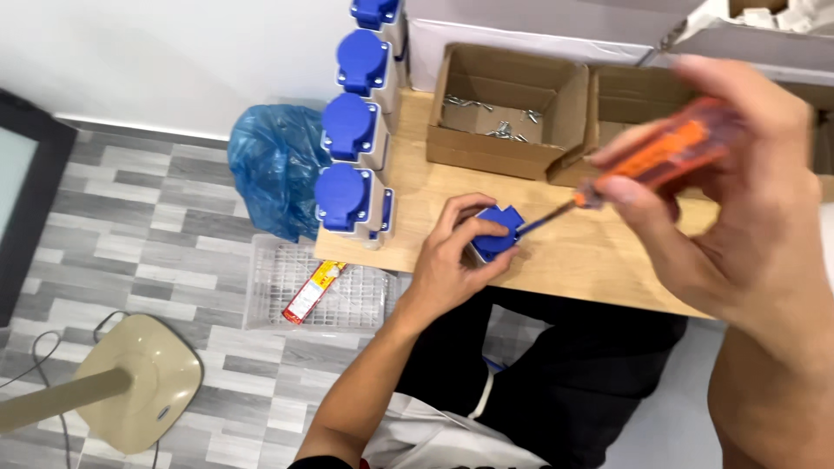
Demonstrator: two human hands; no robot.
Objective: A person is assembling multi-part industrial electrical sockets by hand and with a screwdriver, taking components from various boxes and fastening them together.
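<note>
1. The left hand point(452, 260) rests on the near edge of the wooden table point(599, 256), its grip clenched around a small blue socket part point(497, 233); the fingers curl over the top and the thumb presses its near side.
2. The blue socket part is smooth moulded plastic, blocky with rounded corners, with a pale base just showing under the fingers. It sits on the table near the middle of its front edge.
3. The right hand point(738, 200), close to the camera and blurred, grasps the translucent orange handle of a screwdriver point(660, 156). Its thin dark shaft slants down to the left, and the tip meets the right side of the blue part.
4. Along the left edge of the table runs a row of finished sockets point(352, 130), each with a glossy round blue lid on a white body.
5. At the far side stand open brown cardboard boxes point(512, 104); the left one holds loose metal screws point(499, 130).
6. On the grey tiled floor to the left lie a crumpled blue plastic bag point(274, 165), a clear gridded tray point(295, 291) with a red and yellow packet in it, and a beige fan base point(143, 382).
</note>
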